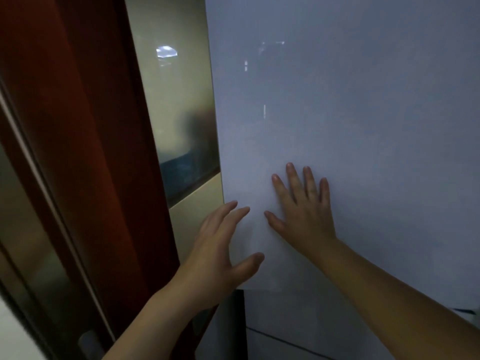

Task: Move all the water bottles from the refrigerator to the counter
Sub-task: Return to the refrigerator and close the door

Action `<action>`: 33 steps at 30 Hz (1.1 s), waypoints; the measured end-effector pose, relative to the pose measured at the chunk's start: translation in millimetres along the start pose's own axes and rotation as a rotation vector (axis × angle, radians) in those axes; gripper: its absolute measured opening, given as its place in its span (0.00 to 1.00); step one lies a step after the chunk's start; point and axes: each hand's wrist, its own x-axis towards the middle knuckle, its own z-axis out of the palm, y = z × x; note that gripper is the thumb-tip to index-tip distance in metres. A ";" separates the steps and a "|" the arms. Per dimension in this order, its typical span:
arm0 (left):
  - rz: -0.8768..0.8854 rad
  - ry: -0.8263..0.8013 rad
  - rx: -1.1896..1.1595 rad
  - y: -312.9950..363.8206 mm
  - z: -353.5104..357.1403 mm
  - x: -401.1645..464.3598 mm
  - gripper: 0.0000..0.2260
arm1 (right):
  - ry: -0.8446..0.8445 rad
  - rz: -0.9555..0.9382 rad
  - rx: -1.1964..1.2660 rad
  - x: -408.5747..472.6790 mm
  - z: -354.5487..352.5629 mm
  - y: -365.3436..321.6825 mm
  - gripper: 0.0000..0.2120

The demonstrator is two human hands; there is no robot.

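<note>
**Both Hands on a Closed Refrigerator Door**

Bare forearms reach up from the bottom of the frame toward the pale grey refrigerator door (350,113), which fills the right half of the view and stands closed. My right hand (302,213) lies flat against the door panel, fingers straight and spread, gripping nothing. My left hand (220,245) is at the door's left edge, fingers extended and slightly parted, thumb out toward the panel; whether the fingertips touch the edge or hover just off it, I cannot tell. Neither hand holds anything. No water bottles are visible; the door hides the interior. Below my hands a seam marks the top of a lower door (298,331). Just left of the refrigerator stands a cream glossy panel (176,100) carrying dim reflections, and beside that a dark red-brown door frame (85,126).
</note>
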 end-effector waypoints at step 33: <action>-0.012 0.004 -0.011 17.5 34.5 58.4 0.34 | -0.225 -0.025 -0.046 34.7 44.2 30.8 0.44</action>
